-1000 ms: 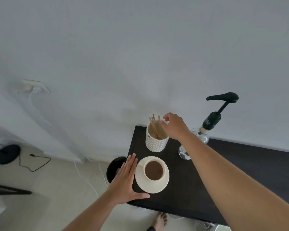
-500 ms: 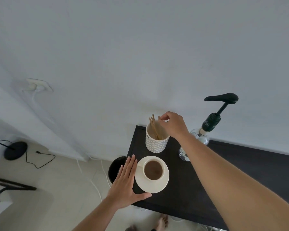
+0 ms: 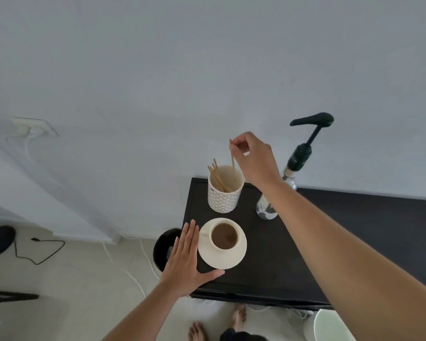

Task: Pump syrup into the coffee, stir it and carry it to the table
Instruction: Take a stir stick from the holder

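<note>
Coffee: stirrer drawn, cup below and near

Coffee (image 3: 224,236) sits in a cup (image 3: 225,238) on a saucer (image 3: 231,260), at the left end of a dark counter (image 3: 354,230).

Hands
- Right hand (image 3: 252,160): raised above the holder (image 3: 224,193), thumb and forefinger pinched on the top of one stirrer (image 3: 232,158). The stirrer hangs nearly upright, its lower end apparently within the holder mouth.
- Left hand (image 3: 185,259): spread flat, palm down, just left of the saucer. The thumb reaches along the saucer's near edge; contact cannot be confirmed.

Key relation
- The cup lies directly near of the holder, below the right hand.
- The left hand is nearer the cup; the right hand carries the tool.
- Judgement: the stirrer's long axis is vertical and already suits entry into the cup. The move requires a lift clear of the holder rim, then travel toward the near side and descent.

Surroundings
- Remaining stirrers (image 3: 217,175) lean at the holder's left side, clear of the lifted one.
- Syrup bottle (image 3: 276,193) with pump (image 3: 312,119) stands right of the holder, partly behind the right forearm.
- Bin (image 3: 165,247) stands on the floor left of the counter.

Obstruction
- The holder rim is the only obstacle on the path. The bottle stands beside it, not across it.
</note>
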